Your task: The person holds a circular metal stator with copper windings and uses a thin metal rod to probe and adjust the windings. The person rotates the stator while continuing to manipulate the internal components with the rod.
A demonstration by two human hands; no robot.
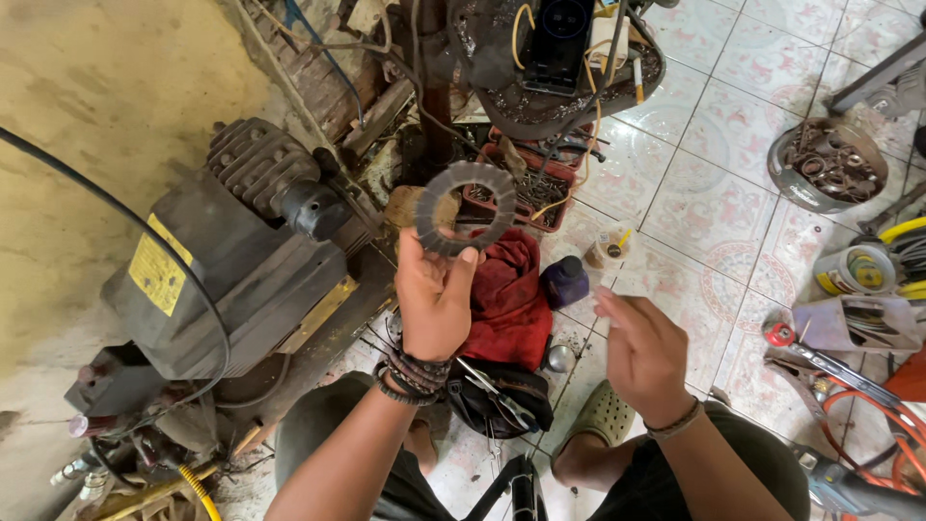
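My left hand [434, 294] holds up a dark, flat friction ring [466, 208] with a notched face, gripping its lower edge between thumb and fingers. Several braided bands circle that wrist. My right hand [641, 352] hovers lower to the right, fingers loosely apart, holding nothing I can see. A red rag [511, 289] lies on the floor just behind the left hand. My knees and a grey-green sandal [603, 415] show at the bottom.
A dark air compressor [227, 260] with a yellow label stands at the left. A red tray of small parts [531, 188] sits behind the ring. A round pan of rusty rings [830, 164], tape rolls [858, 270], an orange hose [868, 415] and tools lie at right.
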